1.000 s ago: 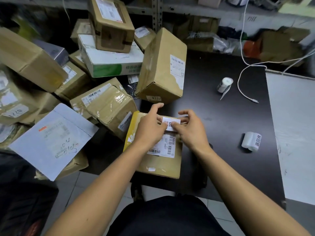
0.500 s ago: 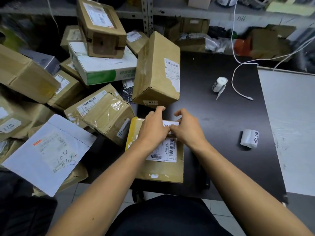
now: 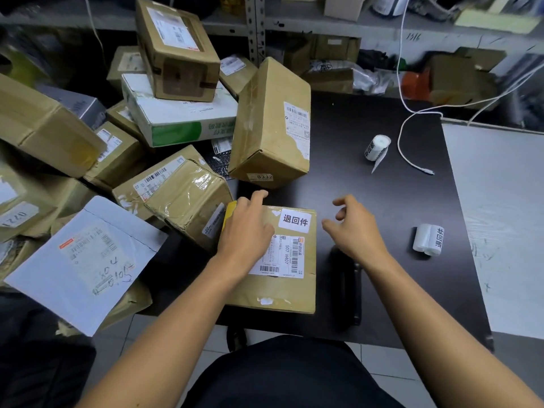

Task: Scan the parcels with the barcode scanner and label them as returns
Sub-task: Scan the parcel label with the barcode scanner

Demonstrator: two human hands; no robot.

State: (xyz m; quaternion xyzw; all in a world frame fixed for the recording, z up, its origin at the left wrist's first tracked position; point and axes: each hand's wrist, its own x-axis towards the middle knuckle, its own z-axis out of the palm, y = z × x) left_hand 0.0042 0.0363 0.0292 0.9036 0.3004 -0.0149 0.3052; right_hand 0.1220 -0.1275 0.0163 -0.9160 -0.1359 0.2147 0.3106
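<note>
One flat brown parcel [image 3: 282, 293] lies at the lower middle of the frame, on the near edge of the black table [image 3: 353, 136]. It carries two labels: one white return sticker [image 3: 295, 221] with three printed characters at its upper right corner, and one shipping label [image 3: 287, 256] with barcodes just below that sticker.

The left hand [image 3: 245, 229] rests flat on the parcel's upper left part, fingers relaxed and spread, the index finger reaching past the far edge; it grips nothing. The right hand [image 3: 354, 226] hovers just right of the parcel, above the table, fingers loosely curled and apart, holding nothing and not touching the parcel.

One dark barcode scanner [image 3: 348, 285] lies on the table just right of the parcel, partly under the right wrist.

Two rolls of stickers sit on the table at the right: one label roll [image 3: 429, 239] at middle right and one smaller roll [image 3: 376, 147] farther up with a loose tail. One white cable [image 3: 407, 156] loops down beside the smaller roll, its plug end on the table.

The left half of the frame holds a heap of parcels, about ten cardboard boxes that can be counted, though some are cut off or hidden. Among them are one tall box marked 0332 [image 3: 270, 125] standing beyond the flat parcel, one white and green box [image 3: 179, 113], one taped box [image 3: 188, 198] touching the flat parcel's left side, and one white envelope [image 3: 85, 260] at lower left.
</note>
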